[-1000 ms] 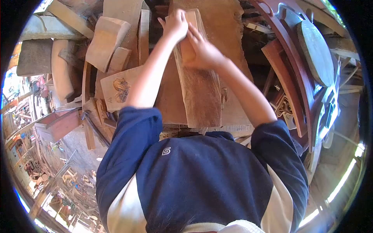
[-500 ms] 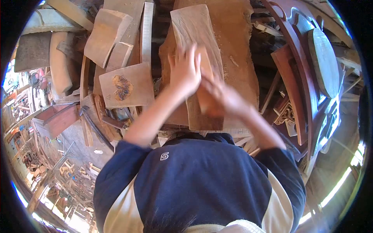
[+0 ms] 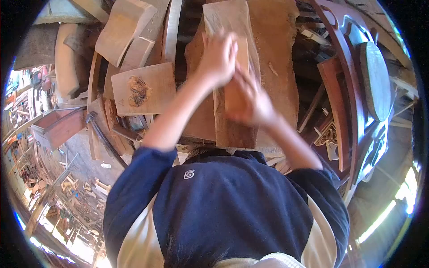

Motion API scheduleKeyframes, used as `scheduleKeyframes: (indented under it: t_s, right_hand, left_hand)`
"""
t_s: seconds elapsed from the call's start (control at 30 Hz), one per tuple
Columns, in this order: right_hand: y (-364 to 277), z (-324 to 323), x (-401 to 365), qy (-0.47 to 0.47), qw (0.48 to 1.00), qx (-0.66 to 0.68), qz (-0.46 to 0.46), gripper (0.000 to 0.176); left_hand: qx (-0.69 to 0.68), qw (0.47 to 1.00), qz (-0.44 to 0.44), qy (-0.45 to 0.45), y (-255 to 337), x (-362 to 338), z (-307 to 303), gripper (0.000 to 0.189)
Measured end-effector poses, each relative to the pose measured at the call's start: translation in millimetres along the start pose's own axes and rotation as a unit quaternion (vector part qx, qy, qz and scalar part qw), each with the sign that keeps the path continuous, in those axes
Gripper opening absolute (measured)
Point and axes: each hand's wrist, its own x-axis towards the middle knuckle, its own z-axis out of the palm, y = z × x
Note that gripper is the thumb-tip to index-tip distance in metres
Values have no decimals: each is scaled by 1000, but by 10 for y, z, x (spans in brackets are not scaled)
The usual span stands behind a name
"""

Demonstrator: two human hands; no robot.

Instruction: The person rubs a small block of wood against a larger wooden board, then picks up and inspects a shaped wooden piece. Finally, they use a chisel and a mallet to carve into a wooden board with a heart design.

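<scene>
A long board with grey-brown grain lies lengthwise in front of me on a wider rough-edged slab. On top of it is an orange-brown wooden block, mostly covered by my hands. My left hand grips its far part, fingers curled over. Lower down, my right hand is wrapped on the block's right side and near end, its fingertips close to my left palm. Both hands are smeared by motion. The block's underside is hidden.
The wide slab has a rough right edge. To the left lie a board with a dark knot, a curved wooden piece and a hammer. A reddish open box stands farther left. Curved dark-red furniture parts rise on the right.
Both hands and the block have moved away from me along the board. The left fingers, spread before, are now curled. The camera view has shifted slightly.
</scene>
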Motion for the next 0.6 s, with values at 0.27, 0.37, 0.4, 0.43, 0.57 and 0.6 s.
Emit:
scheduleKeyframes:
  t_s: [0.27, 0.37, 0.4, 0.43, 0.57, 0.6]
  right_hand:
    - [-561, 242, -1478, -166, 980, -110, -21, 66]
    - [-137, 88, -627, -45, 999, -8, -10, 113]
    - [-35, -47, -240, -29, 999, -11, 8, 113]
    - [183, -111, 109, -8, 1000, 6, 5, 113]
    - [700, -191, 1209, 75, 995, -58, -1, 111]
    - [706, -241, 1335, 71, 996, -45, -5, 108]
  left_hand:
    - [-11, 997, -49, -57, 715, -1413, 11, 40]
    - [24, 999, -20, 17, 336, -675, 77, 37]
    - [-5, 998, -50, 35, 242, -286, 36, 34]
    - [3, 996, -66, 54, 13, 106, 100, 35]
    - [-24, 997, -72, 22, -603, 1457, 52, 38]
    - [-16, 998, -55, 18, -779, 1635, 69, 39]
